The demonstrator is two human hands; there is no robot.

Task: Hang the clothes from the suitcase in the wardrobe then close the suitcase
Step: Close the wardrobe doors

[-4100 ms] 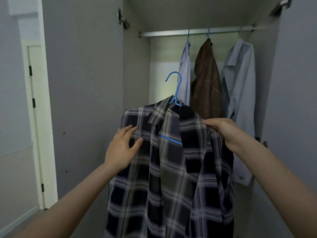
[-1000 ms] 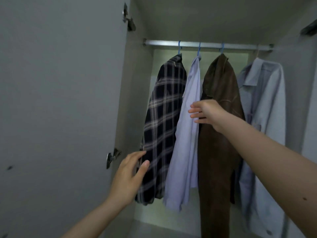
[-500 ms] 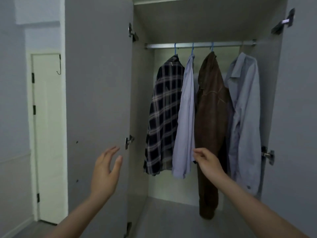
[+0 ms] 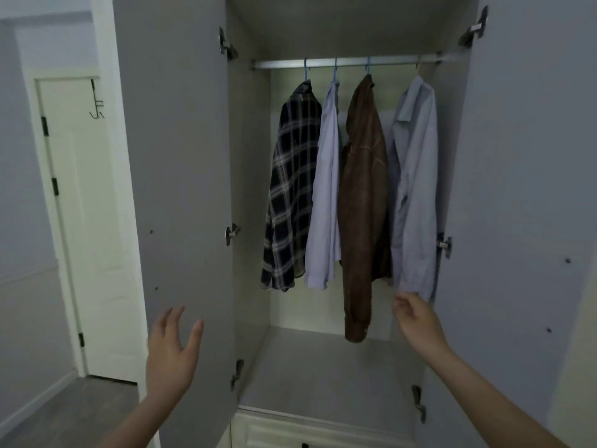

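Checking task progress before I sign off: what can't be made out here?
- Suitcase: nowhere in the head view, so open or closed is unknown.
- Hangers: shoulders covered by the plaid shirt and brown jacket.
- Cabinet under the wardrobe: cut off by the bottom edge.

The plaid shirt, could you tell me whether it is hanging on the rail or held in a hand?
Hanging. The plaid shirt hangs from the rail; left hand and right hand hold nothing.
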